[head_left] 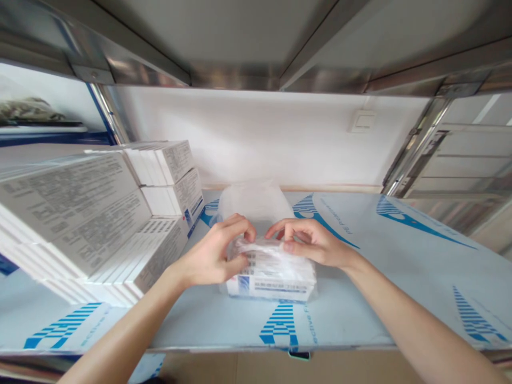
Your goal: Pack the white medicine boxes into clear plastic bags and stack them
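Several small white boxes (272, 288) with blue and dark print sit together inside a clear plastic bag (256, 200) on the shelf in front of me. The bag's loose, flattened end stretches back toward the wall. On the left side of the bundle, my left hand (222, 250) has its fingers curled onto the film, with the thumb near the boxes' printed tops. My right hand (314, 242) pinches the gathered film from the right. The exact fingertip contact on the film is partly hidden.
Stacks of similar white boxes (172, 194) stand at the left, with larger printed cartons (76, 208) nearer me. A metal shelf (248, 42) hangs low overhead. Posts (420, 144) flank the film-covered surface (384, 277), and a white wall with a switch (363, 121) closes the back.
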Available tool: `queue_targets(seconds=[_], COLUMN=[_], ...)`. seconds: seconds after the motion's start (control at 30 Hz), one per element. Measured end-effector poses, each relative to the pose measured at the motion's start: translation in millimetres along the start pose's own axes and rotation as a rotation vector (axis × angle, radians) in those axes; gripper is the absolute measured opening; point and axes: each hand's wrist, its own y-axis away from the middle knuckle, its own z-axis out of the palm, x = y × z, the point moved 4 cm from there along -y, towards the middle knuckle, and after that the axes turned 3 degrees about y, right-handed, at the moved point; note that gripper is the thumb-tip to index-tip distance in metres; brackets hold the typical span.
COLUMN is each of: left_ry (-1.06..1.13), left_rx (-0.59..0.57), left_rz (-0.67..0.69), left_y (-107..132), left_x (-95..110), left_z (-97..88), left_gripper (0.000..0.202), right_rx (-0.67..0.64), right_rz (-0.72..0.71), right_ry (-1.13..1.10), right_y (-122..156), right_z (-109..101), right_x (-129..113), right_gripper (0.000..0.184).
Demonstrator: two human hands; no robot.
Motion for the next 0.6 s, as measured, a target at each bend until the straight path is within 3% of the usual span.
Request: queue_targets(seconds=[0.17,0.27,0.33,0.4,0.5,0.53,0.6], left_ry=[0.001,0.037,0.119,0.281,0.550,0.624,0.766], left_rx=[0.081,0.080,0.111,0.168,0.283,0.321,0.394], left_rz=[0.045,0.014,-0.046,-0.088,-0.078,-0.064,-0.040], left_y=[-8,-14,-17,-19,-25,-27,-32], left_x=[1,0,-4,-8,-8,-6,-2], left_z=[-4.3,-3.6,-3.9,-5.2,-10.9,-14.2,-23.2], left_gripper=[0.035,0.033,0.027,0.020,0.015,0.014,0.015], right_rx=[0.171,0.151,0.065,-0.004,-0.060,-0.063,-0.028], right_rz=[0.001,-0.011,-0.007,0.000,-0.032,-0.058,-0.104], right_ry=[-0.317,-0.402,-0.323,-0.101,0.196,0.209,0.149], right_y=[7,8,5,1,-7,-10,-15], right_z=[-16,-17,-13,-9,-7,-8,-12], right_x=[11,9,3,-6,-24,-30,-39], right_gripper=[0.033,0.027,0.032,0.040,0.022,0.013,0.015])
